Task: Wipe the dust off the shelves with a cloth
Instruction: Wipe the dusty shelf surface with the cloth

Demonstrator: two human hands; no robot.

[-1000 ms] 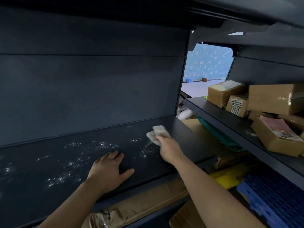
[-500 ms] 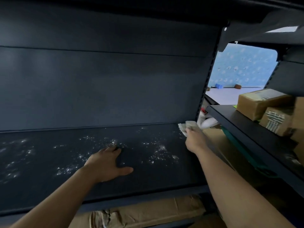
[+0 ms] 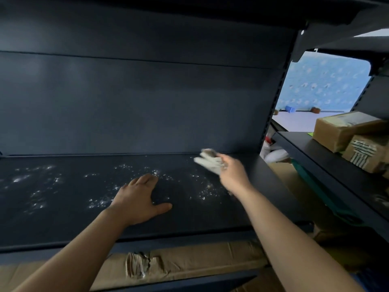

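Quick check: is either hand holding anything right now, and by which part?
The right hand grips the pale cloth by its near end; the left hand lies flat on the shelf, holding nothing.

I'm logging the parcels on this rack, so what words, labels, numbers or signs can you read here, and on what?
No text can be read here.
On the upper cardboard box: a pale label on top, print too blurred to read.
On the lower cardboard box: dark printed stripes, no legible characters.
On the cloth, the dusty shelf and the back panel: no writing visible.
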